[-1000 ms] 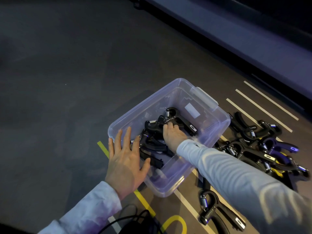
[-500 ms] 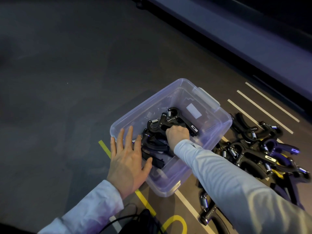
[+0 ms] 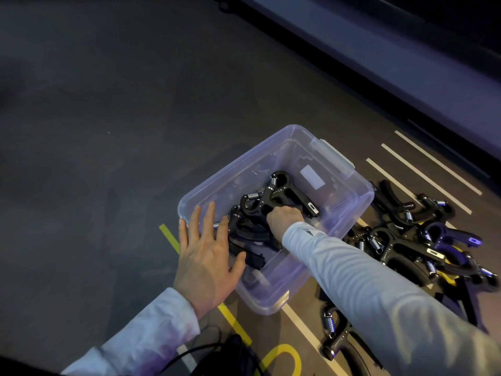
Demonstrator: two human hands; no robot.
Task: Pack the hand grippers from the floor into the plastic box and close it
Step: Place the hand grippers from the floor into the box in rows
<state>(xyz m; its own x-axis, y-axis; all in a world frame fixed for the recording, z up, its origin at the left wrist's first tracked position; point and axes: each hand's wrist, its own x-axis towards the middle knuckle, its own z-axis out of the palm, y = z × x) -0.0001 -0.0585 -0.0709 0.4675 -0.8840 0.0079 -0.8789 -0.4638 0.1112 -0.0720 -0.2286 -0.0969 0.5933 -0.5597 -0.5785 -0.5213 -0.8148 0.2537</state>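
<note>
A clear plastic box (image 3: pixel 349 215) stands open on the dark floor, with several black hand grippers (image 3: pixel 273 194) lying inside. My right hand (image 3: pixel 284 217) reaches down into the box, fingers curled around a black gripper handle there. My left hand (image 3: pixel 206 251) rests flat, fingers spread, on the box's near-left rim. A pile of hand grippers (image 3: pixel 412 240), black and some purple, lies on the floor just right of the box. One more black gripper (image 3: pixel 334 337) lies below the box, partly under my right sleeve.
White lines (image 3: pixel 423 169) and yellow tape (image 3: pixel 235 324) mark the floor around the box. A black cable and dark object (image 3: pixel 225 356) sit at the bottom edge. A raised grey ledge (image 3: pixel 406 61) runs across the upper right. No lid is in view.
My right hand went from lying flat on the grippers in the box to curling closed around one. My left hand stayed on the rim.
</note>
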